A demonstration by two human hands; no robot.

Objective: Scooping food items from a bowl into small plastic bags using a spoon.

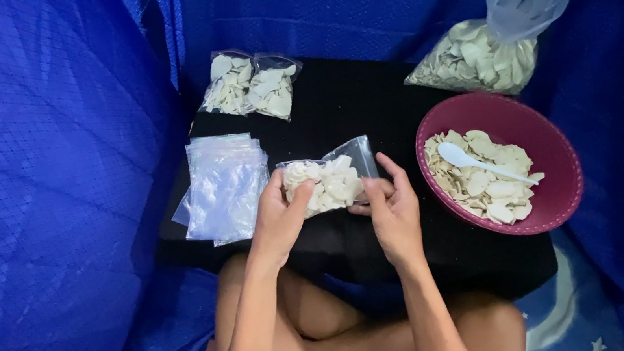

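head view: left hand [279,217] and right hand [389,210] pinch a small clear bag [326,182] of pale chips over the black mat [367,105]. beside lie empty bags [224,188], a maroon bowl [560,161] with chips and white spoon [477,163]; farther, two filled bags [249,86].

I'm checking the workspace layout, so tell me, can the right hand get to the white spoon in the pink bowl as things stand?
Probably yes. The right hand sits just beside the pink bowl, and the white spoon lies uncovered on top of the chips with nothing between. That hand is pinching the small filled bag, so it would need to let go first.
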